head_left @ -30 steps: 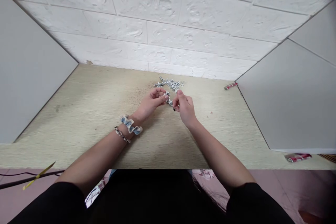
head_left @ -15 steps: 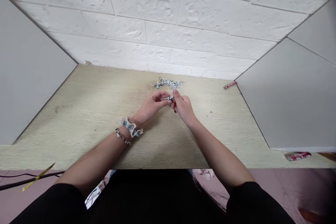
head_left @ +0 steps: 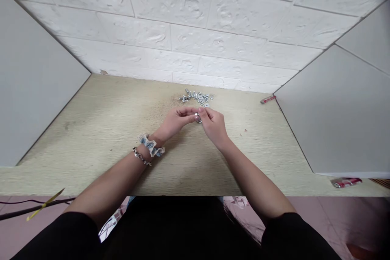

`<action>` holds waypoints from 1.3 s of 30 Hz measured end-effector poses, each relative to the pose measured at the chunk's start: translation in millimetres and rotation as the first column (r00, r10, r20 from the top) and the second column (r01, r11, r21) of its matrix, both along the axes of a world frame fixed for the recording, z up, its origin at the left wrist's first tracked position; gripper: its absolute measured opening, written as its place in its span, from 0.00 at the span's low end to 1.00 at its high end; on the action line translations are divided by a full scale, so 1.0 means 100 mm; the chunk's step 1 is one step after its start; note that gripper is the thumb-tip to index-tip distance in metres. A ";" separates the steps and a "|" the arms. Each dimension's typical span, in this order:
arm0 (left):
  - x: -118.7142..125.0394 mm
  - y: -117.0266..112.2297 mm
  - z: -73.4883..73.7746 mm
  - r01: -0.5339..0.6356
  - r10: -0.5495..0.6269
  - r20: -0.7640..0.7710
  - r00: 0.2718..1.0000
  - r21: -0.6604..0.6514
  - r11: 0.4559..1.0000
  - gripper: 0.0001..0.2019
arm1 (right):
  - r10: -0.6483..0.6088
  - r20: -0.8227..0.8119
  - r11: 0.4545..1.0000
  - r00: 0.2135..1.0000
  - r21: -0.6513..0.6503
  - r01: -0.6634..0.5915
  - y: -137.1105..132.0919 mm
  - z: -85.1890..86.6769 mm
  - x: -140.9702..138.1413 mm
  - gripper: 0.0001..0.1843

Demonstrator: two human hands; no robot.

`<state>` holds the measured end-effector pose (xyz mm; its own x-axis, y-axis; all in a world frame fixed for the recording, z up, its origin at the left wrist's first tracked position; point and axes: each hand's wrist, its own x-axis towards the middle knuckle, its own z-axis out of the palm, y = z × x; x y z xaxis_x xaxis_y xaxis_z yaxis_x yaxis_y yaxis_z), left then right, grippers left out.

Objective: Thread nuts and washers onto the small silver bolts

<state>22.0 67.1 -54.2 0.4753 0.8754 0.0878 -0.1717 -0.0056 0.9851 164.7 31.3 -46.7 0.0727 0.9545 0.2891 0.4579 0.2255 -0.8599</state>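
Note:
My left hand (head_left: 176, 122) and my right hand (head_left: 213, 126) meet over the middle of the table, fingertips together. Between them is a small metal bolt with a nut on it (head_left: 198, 118), mostly covered by the fingers. My left thumb and fingers pinch it from the left. From the other side, my right thumb and curled fingers close around it. Just beyond the fingertips lies a loose pile of silvery bolts, nuts and washers (head_left: 201, 97). One flat washer (head_left: 206, 106) lies at the pile's near edge, close to my right hand.
A white brick-patterned wall (head_left: 189, 40) closes off the back. Grey panels flank the wooden table (head_left: 122, 109) left (head_left: 36, 81) and right (head_left: 332, 118). One red battery (head_left: 267, 99) lies at the right panel's far end, another (head_left: 346, 182) at the front right.
My right hand has turned, its thumb coming down and left over the bolt. The bolt's threaded end, visible before, is now covered by the fingers.

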 end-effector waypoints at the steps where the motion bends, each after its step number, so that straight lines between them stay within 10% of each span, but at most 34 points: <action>1: 0.00 0.00 -0.01 0.000 0.001 0.013 1.000 -0.027 1.000 0.11 | -0.003 0.022 1.000 1.000 0.021 0.002 0.00 0.00 0.00 0.25; 23: -0.01 0.03 -0.02 0.040 0.032 0.214 0.976 -0.327 0.944 0.12 | -0.034 0.182 0.933 0.983 0.358 -0.034 0.00 0.01 -0.04 0.08; 39: 0.02 0.01 -0.05 0.069 -0.041 0.219 0.975 -0.122 0.990 0.10 | 0.081 -0.056 0.997 0.995 -0.013 -0.082 0.00 0.02 0.01 0.30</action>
